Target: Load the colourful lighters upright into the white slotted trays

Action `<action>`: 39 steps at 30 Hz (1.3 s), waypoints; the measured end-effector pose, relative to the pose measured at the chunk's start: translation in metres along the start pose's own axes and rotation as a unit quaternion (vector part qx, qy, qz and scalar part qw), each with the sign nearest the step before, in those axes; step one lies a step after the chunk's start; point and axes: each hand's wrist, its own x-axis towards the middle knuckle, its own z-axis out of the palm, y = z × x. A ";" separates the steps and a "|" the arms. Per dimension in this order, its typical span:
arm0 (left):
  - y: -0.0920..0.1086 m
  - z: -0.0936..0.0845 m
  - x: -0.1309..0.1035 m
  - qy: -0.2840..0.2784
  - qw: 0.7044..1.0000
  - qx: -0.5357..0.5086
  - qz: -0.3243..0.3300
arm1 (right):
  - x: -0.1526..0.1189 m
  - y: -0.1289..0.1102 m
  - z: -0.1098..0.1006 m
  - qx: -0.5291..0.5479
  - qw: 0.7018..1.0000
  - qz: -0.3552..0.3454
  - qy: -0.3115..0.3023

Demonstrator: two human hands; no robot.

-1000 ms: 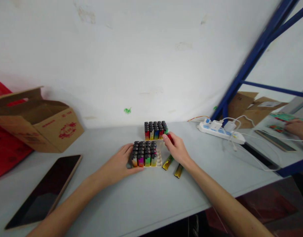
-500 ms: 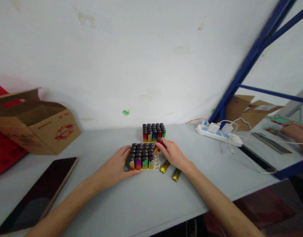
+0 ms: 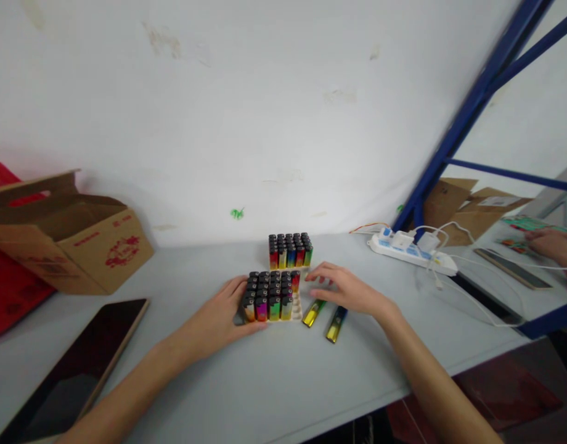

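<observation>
Rows of upright lighters with black tops [image 3: 269, 296] fill most of a white tray [image 3: 297, 306]. My left hand [image 3: 225, 311] is wrapped round the left side of this group, thumb at its front. A red lighter [image 3: 295, 282] stands in the tray's back right corner, with bare slots in front of it. My right hand [image 3: 341, 287] hovers right of the tray with its fingers apart and nothing in them. Below it, two lighters lie on the table: a yellow-green one [image 3: 314, 313] and a dark-and-yellow one [image 3: 336, 324]. Behind stands a second full block of lighters [image 3: 291, 251].
An open cardboard box [image 3: 93, 246] and a dark tablet [image 3: 75, 364] are on the left. On the right are a white power strip [image 3: 413, 253] with cables, a blue metal frame [image 3: 468, 111] and, beyond it, another person's hand [image 3: 554, 245].
My right hand has let go of the red lighter, which now stands in the tray, and has moved right with its fingers opened. My left hand keeps its place at the group.
</observation>
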 end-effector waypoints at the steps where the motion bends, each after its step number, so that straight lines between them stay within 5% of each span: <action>1: 0.000 0.000 0.000 0.000 1.000 -0.001 0.001 | -0.006 0.004 -0.005 0.008 1.000 0.003 -0.027; 5: 0.005 0.000 0.001 0.000 1.000 -0.011 -0.003 | -0.017 0.019 -0.015 0.038 0.997 0.026 -0.061; 10: 0.006 -0.001 0.000 -0.004 1.000 -0.005 -0.005 | -0.013 0.031 -0.013 0.187 0.980 0.068 0.003; 16: -0.005 0.003 -0.002 0.000 1.000 -0.010 -0.019 | -0.001 0.018 -0.011 0.390 0.894 0.106 0.194; 20: -0.007 0.004 -0.002 0.000 1.000 -0.014 -0.016 | 0.017 -0.009 -0.003 0.478 0.849 0.091 0.206; 24: -0.002 0.002 -0.001 -0.004 1.000 -0.012 -0.016 | 0.037 -0.022 0.020 0.448 0.869 0.105 0.183; 30: 0.005 0.000 -0.002 -0.017 1.000 -0.003 -0.016 | 0.042 -0.017 0.054 0.234 0.934 0.129 0.236; 39: -0.001 0.001 -0.002 -0.003 1.000 -0.011 -0.008 | 0.031 -0.025 0.052 0.133 0.955 0.096 0.248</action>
